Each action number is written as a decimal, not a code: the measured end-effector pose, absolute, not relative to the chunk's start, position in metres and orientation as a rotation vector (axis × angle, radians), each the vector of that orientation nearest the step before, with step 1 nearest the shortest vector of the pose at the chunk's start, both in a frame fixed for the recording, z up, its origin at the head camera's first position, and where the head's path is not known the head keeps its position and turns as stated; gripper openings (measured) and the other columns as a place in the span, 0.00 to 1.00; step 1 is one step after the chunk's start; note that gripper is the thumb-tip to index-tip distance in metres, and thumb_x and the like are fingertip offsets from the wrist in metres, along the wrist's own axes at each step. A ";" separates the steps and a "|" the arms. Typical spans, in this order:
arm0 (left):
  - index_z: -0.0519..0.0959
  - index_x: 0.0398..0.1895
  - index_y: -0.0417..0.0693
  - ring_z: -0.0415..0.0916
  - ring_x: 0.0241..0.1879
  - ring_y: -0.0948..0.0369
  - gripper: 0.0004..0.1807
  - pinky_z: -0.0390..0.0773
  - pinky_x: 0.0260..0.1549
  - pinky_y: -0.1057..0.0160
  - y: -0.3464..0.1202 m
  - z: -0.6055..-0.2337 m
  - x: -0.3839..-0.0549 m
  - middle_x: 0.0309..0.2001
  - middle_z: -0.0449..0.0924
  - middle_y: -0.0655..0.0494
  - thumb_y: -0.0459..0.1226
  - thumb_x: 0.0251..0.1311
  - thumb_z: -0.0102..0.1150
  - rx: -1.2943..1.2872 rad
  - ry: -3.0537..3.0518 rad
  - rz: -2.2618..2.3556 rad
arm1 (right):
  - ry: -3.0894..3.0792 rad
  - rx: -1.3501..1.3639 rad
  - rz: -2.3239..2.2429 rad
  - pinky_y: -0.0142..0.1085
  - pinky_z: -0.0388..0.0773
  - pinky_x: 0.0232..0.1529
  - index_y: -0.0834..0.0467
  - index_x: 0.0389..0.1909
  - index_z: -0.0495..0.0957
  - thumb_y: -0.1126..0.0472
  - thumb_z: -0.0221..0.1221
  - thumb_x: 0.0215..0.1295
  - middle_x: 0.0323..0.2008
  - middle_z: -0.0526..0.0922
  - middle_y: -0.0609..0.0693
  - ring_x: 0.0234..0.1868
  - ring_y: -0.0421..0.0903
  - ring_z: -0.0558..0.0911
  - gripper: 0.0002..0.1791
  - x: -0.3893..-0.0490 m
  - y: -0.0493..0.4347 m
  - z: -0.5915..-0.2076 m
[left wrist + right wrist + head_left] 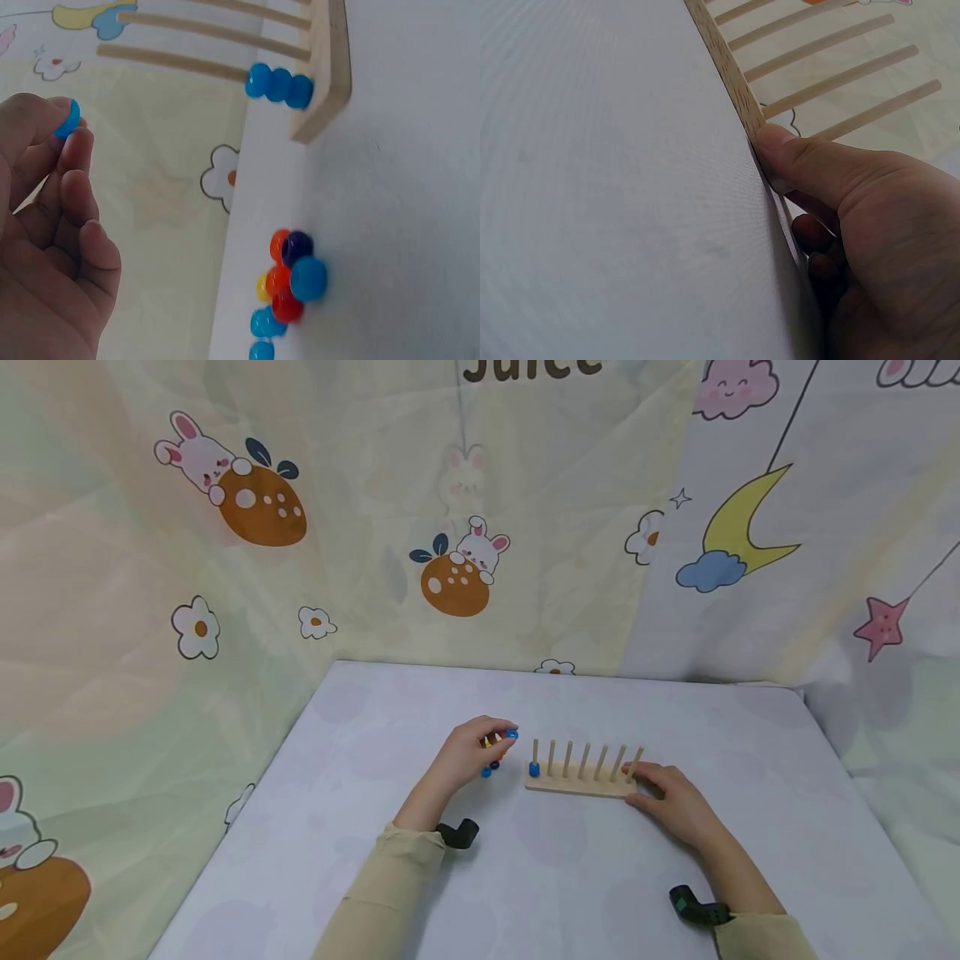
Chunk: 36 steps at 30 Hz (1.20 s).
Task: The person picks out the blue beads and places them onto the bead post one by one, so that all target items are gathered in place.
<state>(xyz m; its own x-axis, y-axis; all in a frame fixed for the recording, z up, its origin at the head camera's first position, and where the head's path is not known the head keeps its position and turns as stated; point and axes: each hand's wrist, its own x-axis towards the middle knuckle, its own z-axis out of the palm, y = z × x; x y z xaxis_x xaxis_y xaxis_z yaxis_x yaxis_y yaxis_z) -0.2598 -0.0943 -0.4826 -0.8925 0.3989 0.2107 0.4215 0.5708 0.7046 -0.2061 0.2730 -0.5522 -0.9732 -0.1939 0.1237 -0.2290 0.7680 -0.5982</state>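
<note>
Pinches a blue bead (512,734) with the left hand (472,750), fingers clamped on it, above the worktop (570,868) and clear of the pegs; grips the right end of the wooden peg rack (577,783) with the right hand (671,802), thumb on the front edge, fingers clamped on the wood; on the rack, standing on the worktop, seven upright pegs, with stacked blue beads (279,84) around the leftmost; beside that end, close together, loose beads (277,280) in orange, red, yellow, dark purple and blue; behind, printed fabric (360,460) with rabbits and flowers.
</note>
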 end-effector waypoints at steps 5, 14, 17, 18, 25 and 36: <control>0.83 0.54 0.57 0.75 0.41 0.66 0.16 0.77 0.39 0.67 -0.081 -0.478 -0.260 0.45 0.82 0.64 0.48 0.67 0.60 -0.802 -2.702 -1.304 | -2.907 0.350 0.996 0.62 0.65 0.61 0.54 0.58 0.78 0.52 0.67 0.62 0.63 0.76 0.60 0.61 0.61 0.72 0.24 -0.207 0.273 -0.552; 0.83 0.54 0.61 0.76 0.40 0.67 0.15 0.77 0.38 0.67 -0.070 -0.480 -0.259 0.43 0.82 0.67 0.49 0.66 0.60 -0.808 -2.736 -1.358 | -2.892 0.372 0.990 0.61 0.66 0.60 0.54 0.58 0.78 0.52 0.67 0.61 0.62 0.77 0.59 0.60 0.61 0.73 0.24 -0.208 0.272 -0.553; 0.82 0.55 0.61 0.75 0.39 0.68 0.16 0.76 0.36 0.68 -0.069 -0.486 -0.259 0.43 0.82 0.67 0.50 0.67 0.59 -0.812 -2.754 -1.342 | -2.896 0.369 0.988 0.61 0.65 0.61 0.54 0.58 0.78 0.52 0.67 0.62 0.62 0.77 0.60 0.61 0.61 0.72 0.24 -0.207 0.273 -0.552; 0.82 0.55 0.62 0.75 0.39 0.68 0.16 0.76 0.37 0.68 -0.068 -0.487 -0.259 0.43 0.82 0.67 0.50 0.67 0.59 -0.815 -2.759 -1.332 | -2.897 0.363 0.991 0.61 0.65 0.61 0.54 0.58 0.78 0.53 0.67 0.61 0.63 0.77 0.59 0.61 0.61 0.72 0.24 -0.207 0.273 -0.552; 0.82 0.55 0.61 0.76 0.40 0.67 0.15 0.76 0.39 0.68 -0.067 -0.495 -0.258 0.43 0.83 0.64 0.49 0.67 0.59 -0.806 -2.793 -1.271 | -2.887 0.353 0.993 0.61 0.65 0.61 0.54 0.58 0.79 0.53 0.67 0.62 0.62 0.77 0.59 0.61 0.61 0.72 0.24 -0.205 0.273 -0.551; 0.82 0.55 0.59 0.76 0.41 0.66 0.16 0.76 0.41 0.69 -0.063 -0.511 -0.258 0.44 0.83 0.62 0.47 0.67 0.60 -0.770 -2.863 -1.225 | -2.893 0.361 0.987 0.61 0.65 0.61 0.55 0.58 0.78 0.51 0.67 0.62 0.62 0.77 0.60 0.61 0.61 0.72 0.25 -0.207 0.275 -0.553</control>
